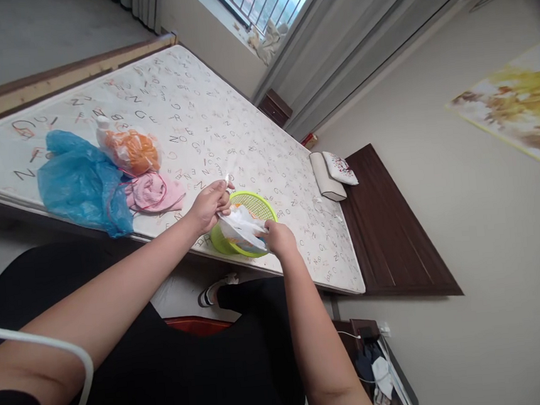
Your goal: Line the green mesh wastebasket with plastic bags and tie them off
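A white plastic bag [243,225] with some orange and blue print is stretched between my two hands. My left hand [211,204] is closed on its left edge, and a white tip sticks up from between the fingers. On the other side my right hand [280,236] pinches the bag's right edge. Behind and under the bag is a yellow-green plastic basket [261,204] with a mesh wall, near the mattress edge. The bag hides part of the basket's mouth, so I cannot tell how far it goes inside.
Left on the letter-printed mattress [226,137] lie a blue plastic bag [76,181], a clear bag with orange contents [130,150] and a rolled pink cloth [153,192]. Pillows [329,175] rest by the dark headboard [390,230]. A white cable [70,349] crosses my left arm.
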Demonstrator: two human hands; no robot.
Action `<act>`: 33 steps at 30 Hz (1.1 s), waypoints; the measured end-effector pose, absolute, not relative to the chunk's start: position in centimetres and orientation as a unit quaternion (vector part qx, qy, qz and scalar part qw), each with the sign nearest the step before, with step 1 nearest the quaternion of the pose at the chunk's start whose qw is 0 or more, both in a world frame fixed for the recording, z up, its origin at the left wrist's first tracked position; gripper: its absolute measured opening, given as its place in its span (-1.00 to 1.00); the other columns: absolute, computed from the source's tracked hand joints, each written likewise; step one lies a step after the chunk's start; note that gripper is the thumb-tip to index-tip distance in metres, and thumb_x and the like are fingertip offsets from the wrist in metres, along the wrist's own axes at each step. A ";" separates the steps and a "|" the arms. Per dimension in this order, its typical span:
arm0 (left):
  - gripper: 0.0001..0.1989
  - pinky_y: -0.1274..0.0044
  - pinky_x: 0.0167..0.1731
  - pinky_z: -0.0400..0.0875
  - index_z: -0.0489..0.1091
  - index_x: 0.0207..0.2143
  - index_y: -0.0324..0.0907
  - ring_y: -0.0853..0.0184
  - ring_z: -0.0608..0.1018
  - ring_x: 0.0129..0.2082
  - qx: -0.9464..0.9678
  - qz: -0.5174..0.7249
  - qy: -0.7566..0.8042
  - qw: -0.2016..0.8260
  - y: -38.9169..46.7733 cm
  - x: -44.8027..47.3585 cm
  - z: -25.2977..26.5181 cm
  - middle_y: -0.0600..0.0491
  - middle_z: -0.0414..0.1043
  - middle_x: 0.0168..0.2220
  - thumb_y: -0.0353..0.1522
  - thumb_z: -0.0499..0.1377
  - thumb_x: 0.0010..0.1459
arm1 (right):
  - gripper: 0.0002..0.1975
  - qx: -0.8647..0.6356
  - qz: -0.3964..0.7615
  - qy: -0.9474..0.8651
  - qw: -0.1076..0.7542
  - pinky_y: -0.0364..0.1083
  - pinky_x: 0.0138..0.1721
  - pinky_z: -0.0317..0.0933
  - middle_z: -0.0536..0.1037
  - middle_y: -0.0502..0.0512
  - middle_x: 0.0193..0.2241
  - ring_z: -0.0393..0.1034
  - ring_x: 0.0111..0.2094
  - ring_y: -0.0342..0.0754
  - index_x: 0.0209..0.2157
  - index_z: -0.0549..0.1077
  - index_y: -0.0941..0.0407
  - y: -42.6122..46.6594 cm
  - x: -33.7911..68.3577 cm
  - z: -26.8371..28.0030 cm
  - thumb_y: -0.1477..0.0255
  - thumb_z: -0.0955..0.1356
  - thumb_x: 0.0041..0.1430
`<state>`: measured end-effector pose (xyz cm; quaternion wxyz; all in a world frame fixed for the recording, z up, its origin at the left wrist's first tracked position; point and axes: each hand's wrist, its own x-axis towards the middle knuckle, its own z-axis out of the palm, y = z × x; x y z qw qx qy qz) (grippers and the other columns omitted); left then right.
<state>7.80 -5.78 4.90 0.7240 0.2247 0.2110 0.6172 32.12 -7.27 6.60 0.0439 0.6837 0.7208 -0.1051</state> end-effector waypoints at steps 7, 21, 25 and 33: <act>-0.60 0.69 -0.65 0.13 0.44 -0.23 -0.22 0.53 0.09 -0.69 0.280 0.604 0.235 0.708 -6.2 8.8 4.2 0.28 0.02 -0.65 -0.05 0.34 0.24 | -0.73 0.665 -0.192 0.722 -0.021 -0.06 -0.27 0.19 0.56 0.07 -0.28 0.42 -0.31 0.04 -0.13 0.36 0.03 -8.2 32.2 8.1 0.22 0.41 0.20; -0.55 0.63 -0.71 0.17 0.38 -0.23 -0.17 0.47 0.31 -0.76 0.469 0.431 0.199 0.745 -7.1 10.7 3.2 0.09 0.41 -0.61 0.04 0.29 0.23 | -0.71 0.557 -0.435 0.617 -0.345 -0.16 -0.41 0.23 0.46 -0.07 -0.47 0.36 -0.41 -0.12 -0.29 0.52 0.07 -7.1 28.1 10.4 0.17 0.50 0.05; -0.49 0.53 -0.52 0.44 0.28 -0.02 -0.12 0.34 0.51 -0.64 0.458 0.435 0.192 0.751 -7.6 10.9 3.4 0.12 0.49 -0.54 -0.07 0.37 0.16 | -0.66 0.559 -0.473 0.512 -0.450 -0.20 -0.60 -0.10 0.20 -0.22 -0.62 0.00 -0.64 -0.24 -0.26 0.42 0.03 -7.2 28.1 9.8 0.18 0.49 -0.01; -0.76 0.55 -0.54 0.35 0.46 -0.13 -0.13 0.31 0.51 -0.61 0.610 0.335 0.275 0.663 -7.8 10.5 3.8 0.13 0.45 -0.58 -0.26 0.33 0.18 | -0.61 0.565 -0.462 0.423 -0.537 -0.20 -0.62 -0.23 0.10 -0.28 -0.62 -0.14 -0.66 -0.27 -0.27 0.28 0.01 -7.3 28.0 9.7 0.19 0.47 -0.04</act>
